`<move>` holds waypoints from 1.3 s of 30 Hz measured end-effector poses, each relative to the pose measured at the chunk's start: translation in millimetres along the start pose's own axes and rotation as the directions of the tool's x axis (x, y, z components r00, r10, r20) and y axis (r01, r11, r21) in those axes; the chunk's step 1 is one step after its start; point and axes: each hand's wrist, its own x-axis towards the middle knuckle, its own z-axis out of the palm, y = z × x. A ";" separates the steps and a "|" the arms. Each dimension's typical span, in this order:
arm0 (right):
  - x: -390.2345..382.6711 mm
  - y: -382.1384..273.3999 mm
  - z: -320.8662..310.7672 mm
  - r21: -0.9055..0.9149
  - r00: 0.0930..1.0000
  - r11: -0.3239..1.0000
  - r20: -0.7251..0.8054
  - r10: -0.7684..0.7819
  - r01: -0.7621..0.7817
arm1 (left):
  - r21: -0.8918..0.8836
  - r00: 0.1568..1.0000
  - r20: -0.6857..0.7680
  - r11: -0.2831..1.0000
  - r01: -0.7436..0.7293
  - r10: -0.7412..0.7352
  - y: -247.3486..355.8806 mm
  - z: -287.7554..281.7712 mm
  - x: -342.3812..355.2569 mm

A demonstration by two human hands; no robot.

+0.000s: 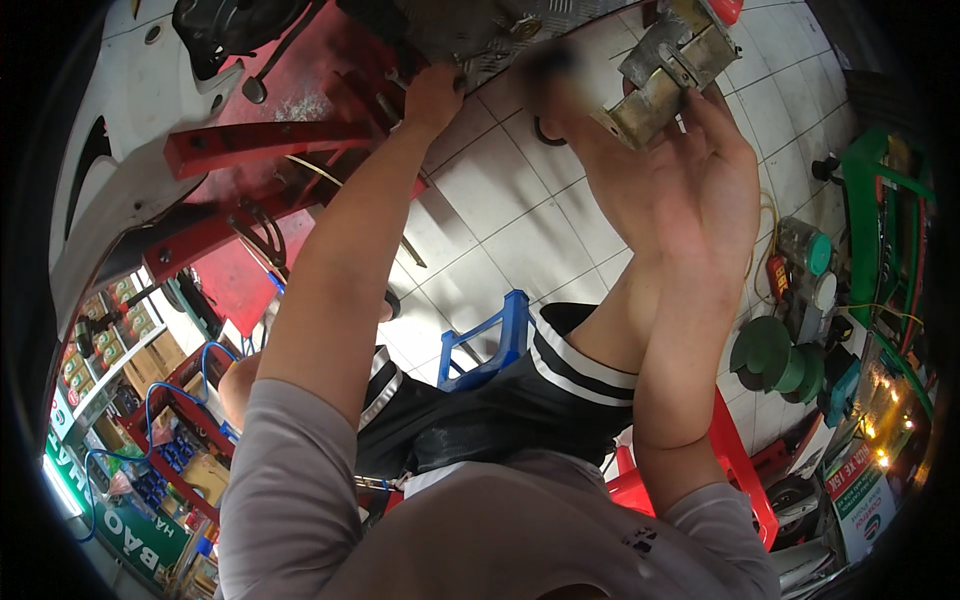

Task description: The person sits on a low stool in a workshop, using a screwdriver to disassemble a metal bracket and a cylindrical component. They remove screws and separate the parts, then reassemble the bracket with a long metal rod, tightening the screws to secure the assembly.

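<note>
My left hand point(436, 97) reaches forward with its fingers curled in, by the edge of a diamond-tread metal plate point(505, 42). What those fingers hold, if anything, is hidden. Just left of that hand, a red steel frame point(270, 143) slants across the red platform. My right hand point(705, 150) is raised at the far right, closed on the near side of a stained, blocky metal part point(650, 103) with flat plates and a slot. Its thumb and fingers press against the lower edge of this part.
A blue plastic stool point(487, 345) stands on the white tiles below my legs. White motorcycle bodywork point(120, 215) leans in at left. Jars point(803, 245), a green spool point(765, 355) and a green metal frame point(880, 220) line the right. A blue hose point(150, 410) hangs near the lower left shelves.
</note>
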 end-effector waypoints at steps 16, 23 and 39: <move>-1.5 1.5 0.8 0.037 0.999 0.998 0.011 -0.049 0.049 | 0.092 1.000 0.001 0.995 0.022 -0.022 30.9 -5.6 11.5; 1.3 4.2 -2.4 0.096 1.000 0.995 0.008 -0.023 0.022 | 0.074 0.990 -0.024 0.987 -0.140 0.142 52.9 9.1 41.1; 1.7 7.1 -8.0 0.026 0.999 1.000 0.041 -0.007 0.005 | -0.030 0.972 -0.079 0.974 -0.223 0.220 55.0 16.6 64.4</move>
